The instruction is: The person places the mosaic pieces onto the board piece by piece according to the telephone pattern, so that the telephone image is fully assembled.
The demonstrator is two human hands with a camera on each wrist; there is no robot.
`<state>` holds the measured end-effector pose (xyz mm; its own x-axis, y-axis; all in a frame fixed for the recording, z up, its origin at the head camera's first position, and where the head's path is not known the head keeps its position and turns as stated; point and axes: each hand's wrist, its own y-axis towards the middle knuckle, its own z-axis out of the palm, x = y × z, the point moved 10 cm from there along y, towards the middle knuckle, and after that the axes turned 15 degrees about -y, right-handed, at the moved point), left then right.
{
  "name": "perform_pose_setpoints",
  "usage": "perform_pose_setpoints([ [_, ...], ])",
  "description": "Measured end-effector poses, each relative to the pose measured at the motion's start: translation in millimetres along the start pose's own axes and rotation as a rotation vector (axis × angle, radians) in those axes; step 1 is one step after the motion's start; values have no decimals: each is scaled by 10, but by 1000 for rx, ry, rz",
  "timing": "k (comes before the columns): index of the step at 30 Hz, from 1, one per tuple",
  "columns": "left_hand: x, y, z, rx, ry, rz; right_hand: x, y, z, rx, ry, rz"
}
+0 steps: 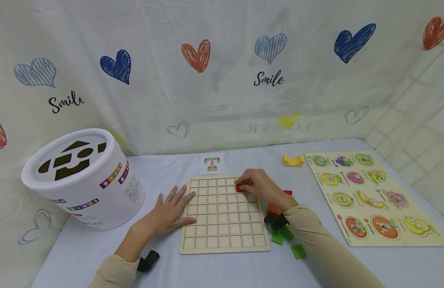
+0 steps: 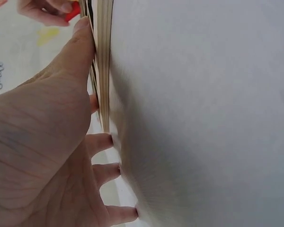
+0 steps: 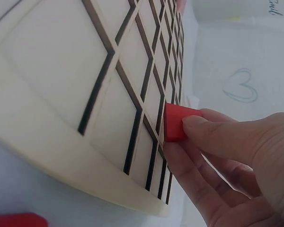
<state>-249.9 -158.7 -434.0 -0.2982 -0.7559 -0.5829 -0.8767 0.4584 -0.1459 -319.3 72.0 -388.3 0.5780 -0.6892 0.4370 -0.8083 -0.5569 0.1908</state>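
Observation:
A square wooden grid board (image 1: 222, 218) lies flat on the table. My right hand (image 1: 257, 185) is over its far right part, pinching a red square tile (image 3: 176, 123) between thumb and fingers. The tile touches the grid there; whether it sits inside a cell I cannot tell. On the board's left edge rests my left hand (image 1: 171, 212), fingers spread, thumb and a fingertip on the frame and the others on the cloth. Behind the board is a small pattern card (image 1: 212, 163) showing red, orange and green squares.
Green tiles (image 1: 298, 251), orange pieces (image 1: 274, 209) and a red piece (image 1: 287, 192) lie right of the board, partly under my right forearm. A white bucket (image 1: 131, 200) with a shape-cut lid stands left. A fruit puzzle board (image 1: 380, 200) and a yellow block (image 1: 293, 161) are right.

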Motion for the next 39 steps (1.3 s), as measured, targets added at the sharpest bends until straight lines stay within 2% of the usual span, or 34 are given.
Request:
perform_pose_setpoints([
  [7,-9,-16,4,-2,-3,1,30,-3,17,13,-26,-7],
  [18,-24,-28,-12,-5,-6,1,121,34,41,22,-157,-17],
  [30,-21,-5,-20,-9,-7,6,216,19,26,-21,-241,-67],
  [34,-23,-10,-18,-11,-8,8,199,18,45,-7,-225,-63],
  [39,-31,-16,-16,-11,-12,13,99,-42,34,72,-105,-28],
])
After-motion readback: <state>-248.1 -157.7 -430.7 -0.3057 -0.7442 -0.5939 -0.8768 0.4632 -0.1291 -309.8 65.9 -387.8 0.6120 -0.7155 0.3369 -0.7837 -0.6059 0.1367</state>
